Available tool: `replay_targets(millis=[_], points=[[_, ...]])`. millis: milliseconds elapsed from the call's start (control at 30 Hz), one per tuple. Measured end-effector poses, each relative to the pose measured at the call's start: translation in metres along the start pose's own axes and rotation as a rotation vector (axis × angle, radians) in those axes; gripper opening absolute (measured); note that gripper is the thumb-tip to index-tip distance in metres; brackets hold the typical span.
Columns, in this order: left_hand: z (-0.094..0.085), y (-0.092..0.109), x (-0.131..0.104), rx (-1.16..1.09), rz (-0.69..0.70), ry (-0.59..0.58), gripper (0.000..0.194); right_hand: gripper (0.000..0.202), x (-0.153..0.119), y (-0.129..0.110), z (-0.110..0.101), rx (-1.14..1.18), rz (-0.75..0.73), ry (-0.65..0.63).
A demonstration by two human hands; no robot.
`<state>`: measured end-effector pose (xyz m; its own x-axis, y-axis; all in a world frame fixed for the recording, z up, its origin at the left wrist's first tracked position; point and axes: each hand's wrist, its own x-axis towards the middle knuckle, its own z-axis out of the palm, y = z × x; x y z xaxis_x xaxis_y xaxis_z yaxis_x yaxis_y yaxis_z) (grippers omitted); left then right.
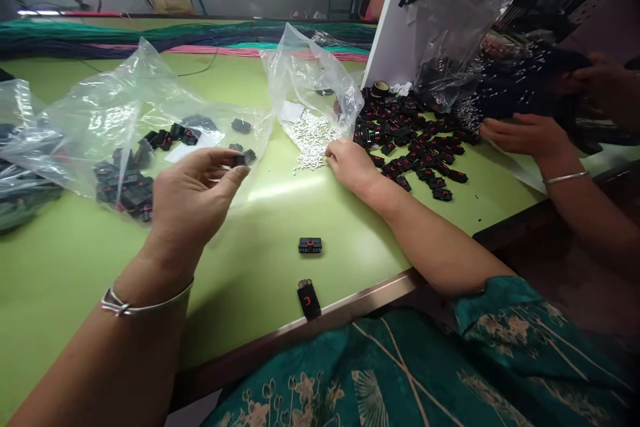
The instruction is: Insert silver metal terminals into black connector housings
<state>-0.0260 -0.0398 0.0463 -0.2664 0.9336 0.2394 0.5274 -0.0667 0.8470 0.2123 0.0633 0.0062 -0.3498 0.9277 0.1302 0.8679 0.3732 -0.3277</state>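
Observation:
My left hand [200,190] is closed, with a small black connector housing [241,160] at its fingertips beside a clear plastic bag [100,103]. My right hand [353,163] has its fingers curled together at the edge of a heap of small white plugs [313,137]; what they pinch is hidden. That heap spills from the mouth of another clear bag [305,67]. In front of me on the green table lie a black connector [310,245] with a red clip and a second black connector [309,300] near the edge.
Many black-and-red connectors [415,140] lie spread at the right, by an upright white panel [393,33]. Another person's hand [530,137] is there, near dark wires with metal tips. Long green and pink wires [200,37] run along the back.

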Motion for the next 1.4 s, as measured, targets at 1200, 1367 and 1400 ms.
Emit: replay_targets(millis=[1200,1367,1400], points=[[0.044,-0.014,-0.02,-1.108,-0.473,-0.492,0.028,0.015,-0.046,-0.047,-0.01,1.214,-0.046,-0.04],[0.046,-0.014,-0.02,-1.107,-0.48,-0.471,0.02,0.019,-0.045,-0.05,0.009,1.398,0.061,-0.088],[0.047,-0.013,-0.02,-1.101,-0.488,-0.445,0.017,0.019,-0.045,-0.051,0.01,1.419,0.075,-0.09]])
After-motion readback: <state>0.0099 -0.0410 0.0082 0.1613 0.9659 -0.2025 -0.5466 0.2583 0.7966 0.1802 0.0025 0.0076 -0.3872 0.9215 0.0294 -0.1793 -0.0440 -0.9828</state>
